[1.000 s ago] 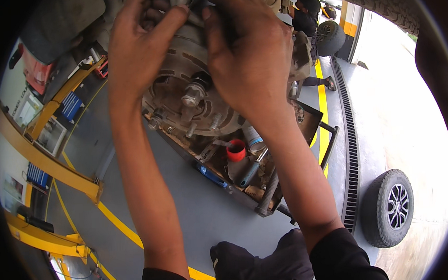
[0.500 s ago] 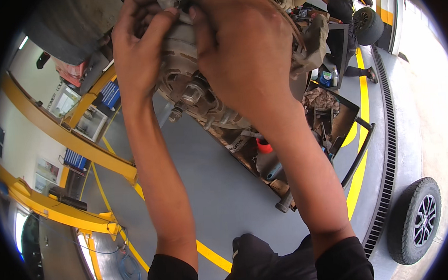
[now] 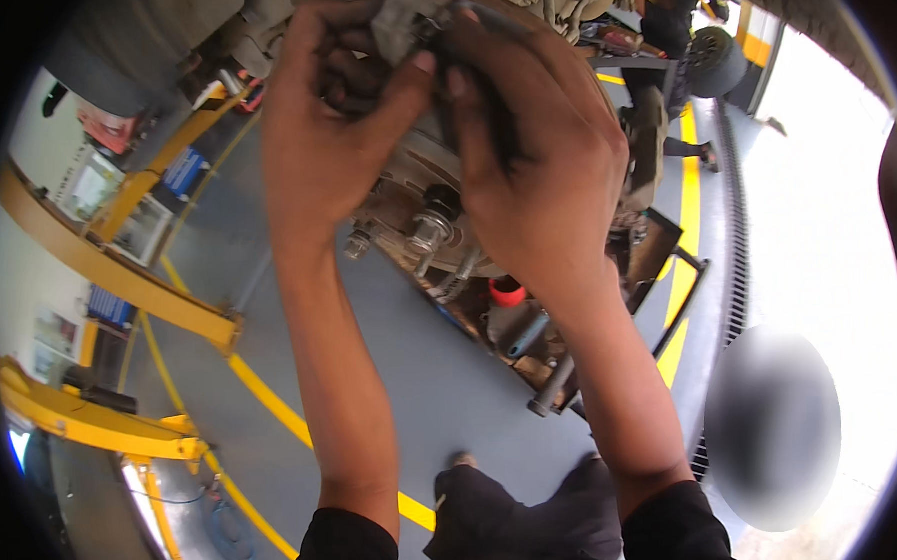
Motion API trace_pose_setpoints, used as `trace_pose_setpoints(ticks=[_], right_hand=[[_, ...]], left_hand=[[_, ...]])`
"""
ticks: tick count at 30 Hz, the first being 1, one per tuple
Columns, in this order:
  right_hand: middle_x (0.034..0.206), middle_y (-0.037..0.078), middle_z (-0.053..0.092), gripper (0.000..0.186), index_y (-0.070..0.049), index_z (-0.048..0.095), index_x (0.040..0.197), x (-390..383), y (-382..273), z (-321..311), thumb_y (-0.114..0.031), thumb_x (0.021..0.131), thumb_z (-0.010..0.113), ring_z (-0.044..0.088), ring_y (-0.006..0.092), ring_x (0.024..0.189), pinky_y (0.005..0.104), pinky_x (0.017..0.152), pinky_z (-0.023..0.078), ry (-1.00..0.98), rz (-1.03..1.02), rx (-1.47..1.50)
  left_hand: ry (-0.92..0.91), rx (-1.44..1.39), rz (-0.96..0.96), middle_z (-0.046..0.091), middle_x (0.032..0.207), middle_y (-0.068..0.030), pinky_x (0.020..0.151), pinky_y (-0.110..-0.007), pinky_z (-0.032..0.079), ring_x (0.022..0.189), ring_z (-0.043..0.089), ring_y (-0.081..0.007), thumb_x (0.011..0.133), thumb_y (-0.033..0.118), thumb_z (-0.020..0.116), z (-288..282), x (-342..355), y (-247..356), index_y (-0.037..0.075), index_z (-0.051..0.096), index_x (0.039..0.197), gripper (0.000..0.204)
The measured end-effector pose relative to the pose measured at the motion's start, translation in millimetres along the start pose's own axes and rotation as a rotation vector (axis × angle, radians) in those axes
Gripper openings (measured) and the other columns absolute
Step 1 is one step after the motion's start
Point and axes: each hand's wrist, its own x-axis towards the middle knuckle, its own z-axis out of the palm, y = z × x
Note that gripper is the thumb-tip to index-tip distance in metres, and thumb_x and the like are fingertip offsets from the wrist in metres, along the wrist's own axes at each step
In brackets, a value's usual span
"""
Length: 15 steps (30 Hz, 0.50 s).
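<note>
Both my hands are raised to the top of a wheel hub assembly. My left hand has its fingers curled and its thumb pressed in, closed at a pale greyish piece whose kind is blurred. Close beside it, my right hand is bent with thumb and fingertips pointing to a small dark metal part at that piece. What lies between the right fingers is hidden. Below the hands, the hub's centre shaft with its nut and a few studs stick out.
A tool cart under the hub holds a red-topped container and tools. Yellow lift arms stand at left. A wheel, blurred, is at right by a floor grate. Another person is at the far right.
The view has shifted, so my hands and the hub appear further right and slightly lower. My right fingers are more stretched toward the pale piece, which shows more fully.
</note>
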Motion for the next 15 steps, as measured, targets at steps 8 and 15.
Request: trace_pose_setpoints(ticks=[8,15], right_hand=[[0.089,0.011,0.070,0.017,0.001,0.073,0.108,3.6,0.0,-11.9,-0.003,0.092,0.073,0.069,0.0231,0.080,0.0320,0.075,0.053,-0.097,0.034,-0.061],[0.091,0.008,0.076,0.019,0.007,0.072,0.105,9.5,-25.0,3.5,-0.010,0.096,0.076,0.069,0.0098,0.082,0.0237,0.077,0.053,0.041,0.269,0.021]], left_hand=[[0.016,-0.104,0.037,0.062,0.085,-0.0016,0.064,-0.027,0.045,0.070,0.057,-0.0098,0.087,0.010,0.079,7.1,1.6,13.3,0.007,0.064,0.121,0.038],[0.094,-0.238,0.183,0.067,0.081,-0.0126,0.066,-0.042,0.055,0.073,0.070,-0.0307,0.080,0.015,0.078,4.7,5.3,-7.7,0.003,0.057,0.108,0.038]])
